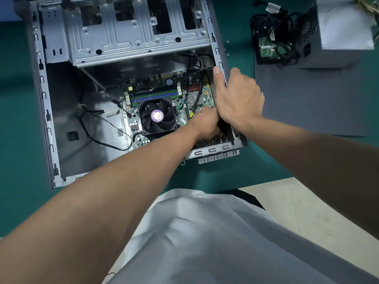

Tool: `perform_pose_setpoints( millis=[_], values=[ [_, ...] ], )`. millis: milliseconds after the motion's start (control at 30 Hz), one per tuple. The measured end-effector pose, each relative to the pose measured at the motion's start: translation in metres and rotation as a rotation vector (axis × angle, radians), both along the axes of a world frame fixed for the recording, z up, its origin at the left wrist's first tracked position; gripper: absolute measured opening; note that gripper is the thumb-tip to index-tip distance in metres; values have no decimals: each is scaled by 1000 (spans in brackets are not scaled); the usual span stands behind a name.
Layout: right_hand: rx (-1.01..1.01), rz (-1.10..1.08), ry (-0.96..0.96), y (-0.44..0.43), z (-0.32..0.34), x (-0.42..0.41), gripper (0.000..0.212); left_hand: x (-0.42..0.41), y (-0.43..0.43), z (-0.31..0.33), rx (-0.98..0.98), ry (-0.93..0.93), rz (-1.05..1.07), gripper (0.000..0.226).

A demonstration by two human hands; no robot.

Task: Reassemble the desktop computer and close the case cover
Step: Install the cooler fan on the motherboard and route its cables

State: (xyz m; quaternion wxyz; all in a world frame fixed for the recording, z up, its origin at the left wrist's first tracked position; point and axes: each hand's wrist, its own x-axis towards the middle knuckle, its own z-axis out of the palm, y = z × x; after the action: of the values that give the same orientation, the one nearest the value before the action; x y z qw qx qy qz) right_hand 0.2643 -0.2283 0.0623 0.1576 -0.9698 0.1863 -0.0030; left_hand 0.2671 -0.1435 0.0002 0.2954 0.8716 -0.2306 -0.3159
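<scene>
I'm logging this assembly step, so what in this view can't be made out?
Head view:
- Left hand: fingers and anything held, hidden under the right hand in the case corner.
- Power supply: cut off by the top right edge.
- Fan label text: too small to read.

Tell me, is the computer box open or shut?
Open. The case has no cover on, and the fan and board inside show.
</scene>
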Motion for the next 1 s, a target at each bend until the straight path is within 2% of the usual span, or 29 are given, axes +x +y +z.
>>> perform_pose_setpoints(
  millis=[200,367,467,700,1000],
  values=[
    [13,-11,-12,0,-2,-1,55,-2,0,0,7,-25,6,21],
    [14,-22,-22,0,-2,-3,53,-4,-1,-3,7,-40,38,15],
    [22,-21,-24,-1,-2,-3,55,-5,-1,-1,-2,-24,49,23],
    [30,-37,-11,-1,-2,-2,54,-7,-3,1,138,7,2,14],
    [41,-21,-10,0,-1,-2,54,-10,-2,4,235,-10,4,19]
  ],
)
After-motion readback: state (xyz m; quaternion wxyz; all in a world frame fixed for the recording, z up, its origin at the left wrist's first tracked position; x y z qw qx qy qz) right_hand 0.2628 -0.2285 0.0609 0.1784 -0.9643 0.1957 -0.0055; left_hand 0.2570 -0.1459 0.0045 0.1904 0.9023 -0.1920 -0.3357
